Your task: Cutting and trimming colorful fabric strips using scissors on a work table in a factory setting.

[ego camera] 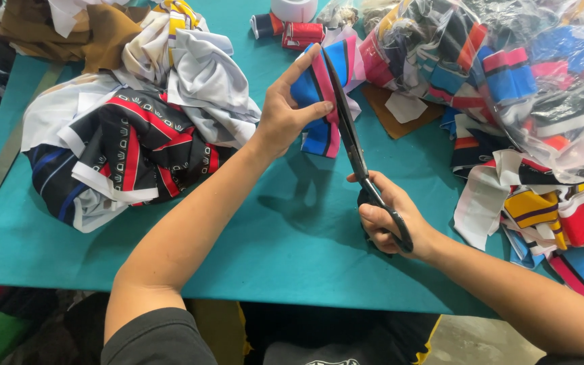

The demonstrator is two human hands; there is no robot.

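Note:
My left hand (285, 111) pinches a folded strip of blue, pink and black striped fabric (315, 101) and holds it upright above the teal table (251, 257). My right hand (390, 220) grips the black handles of a long pair of scissors (353, 142). The blades point up and away, lying against the right edge of the striped strip.
A heap of white, black and red printed cloth (130, 135) lies left of my left arm. Clear plastic bags of striped collar pieces (508, 74) and loose strips (542, 209) fill the right side. Rolled red and blue pieces (292, 30) and a white tape roll (294, 8) sit at the far edge.

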